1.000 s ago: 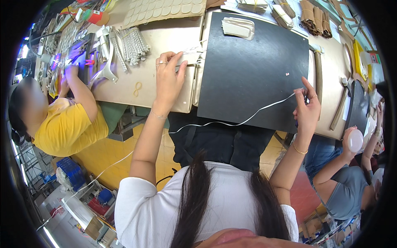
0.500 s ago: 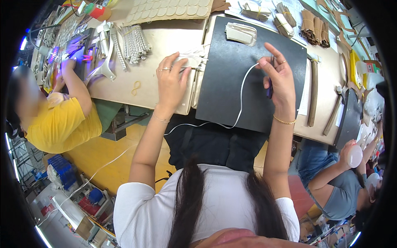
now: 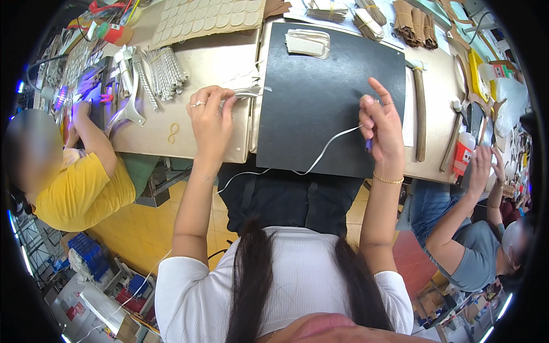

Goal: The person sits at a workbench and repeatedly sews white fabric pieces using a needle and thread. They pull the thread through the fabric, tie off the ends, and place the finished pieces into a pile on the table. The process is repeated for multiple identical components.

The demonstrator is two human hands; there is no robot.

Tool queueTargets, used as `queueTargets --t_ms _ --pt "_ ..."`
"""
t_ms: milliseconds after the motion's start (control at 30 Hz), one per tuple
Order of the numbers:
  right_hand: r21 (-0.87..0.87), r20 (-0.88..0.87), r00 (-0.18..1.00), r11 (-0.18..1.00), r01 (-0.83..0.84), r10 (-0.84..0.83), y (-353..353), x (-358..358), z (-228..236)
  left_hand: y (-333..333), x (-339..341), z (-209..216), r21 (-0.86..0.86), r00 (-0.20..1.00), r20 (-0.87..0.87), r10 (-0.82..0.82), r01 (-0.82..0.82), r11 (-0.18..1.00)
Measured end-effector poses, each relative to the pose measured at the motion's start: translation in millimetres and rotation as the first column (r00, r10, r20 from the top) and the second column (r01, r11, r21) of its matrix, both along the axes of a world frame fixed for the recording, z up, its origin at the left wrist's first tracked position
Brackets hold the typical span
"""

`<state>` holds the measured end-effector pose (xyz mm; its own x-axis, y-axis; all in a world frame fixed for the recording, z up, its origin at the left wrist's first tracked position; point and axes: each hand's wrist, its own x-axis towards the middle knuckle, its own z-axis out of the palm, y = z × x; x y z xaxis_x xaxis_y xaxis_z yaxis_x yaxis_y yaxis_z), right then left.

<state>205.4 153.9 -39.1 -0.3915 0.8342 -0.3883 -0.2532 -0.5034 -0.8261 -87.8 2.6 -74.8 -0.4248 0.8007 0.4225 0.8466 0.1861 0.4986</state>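
My left hand (image 3: 211, 117) pinches a small bunch of thin white strips (image 3: 247, 92) at the left edge of a black board (image 3: 320, 97). Over the board's right side, my right hand (image 3: 382, 127) is closed with its index finger raised. It holds the end of a thin white cord (image 3: 337, 135) and a small tool with a purple handle (image 3: 369, 145), mostly hidden in the palm. From that hand the cord curves down over the board's front edge, across my lap and off to the lower left. A stack of off-white pieces (image 3: 307, 44) lies at the board's far edge.
Braided cords (image 3: 166, 71) and a sheet of oval pieces (image 3: 209, 20) lie left; bundled brown strips (image 3: 414, 24) lie far right. A hammer (image 3: 420, 114) rests beside the board. Co-workers sit on either side, one in a yellow shirt (image 3: 86, 183), one in a grey-blue shirt (image 3: 472, 260).
My left hand has gone from spread fingers over the white strips to pinching them. My right hand has lowered slightly, and the cord hangs lower. The view has shifted a little.
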Motion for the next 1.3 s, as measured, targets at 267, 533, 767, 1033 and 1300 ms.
queueTargets --t_ms 267,533,767,1033,1300 --pt "0.087 0.372 0.907 0.966 -0.244 0.196 -30.8 -26.1 13.0 21.2 -3.9 26.7 0.015 0.973 0.230 -0.030 0.028 1.000" --pt "0.524 0.625 0.780 0.730 -0.439 0.020 -54.1 -22.6 15.6 23.4 67.4 41.3 -0.177 0.694 0.680 -0.236 0.468 0.866" --pt "0.471 0.815 0.568 0.702 -0.534 -0.115 -56.3 -16.5 -1.5 15.7 98.4 8.9 -0.018 0.879 0.025 -0.476 0.476 0.879" --pt "0.449 0.818 0.566 0.732 -0.513 -0.105 -55.7 -20.7 -5.7 -2.4 100.9 -4.7 -0.120 0.853 -0.087 -0.514 0.504 0.856" --pt "0.406 0.753 0.658 0.788 -0.463 -0.002 -39.9 -25.6 -0.9 0.4 102.9 2.6 -0.160 0.851 -0.095 -0.516 0.499 0.852"
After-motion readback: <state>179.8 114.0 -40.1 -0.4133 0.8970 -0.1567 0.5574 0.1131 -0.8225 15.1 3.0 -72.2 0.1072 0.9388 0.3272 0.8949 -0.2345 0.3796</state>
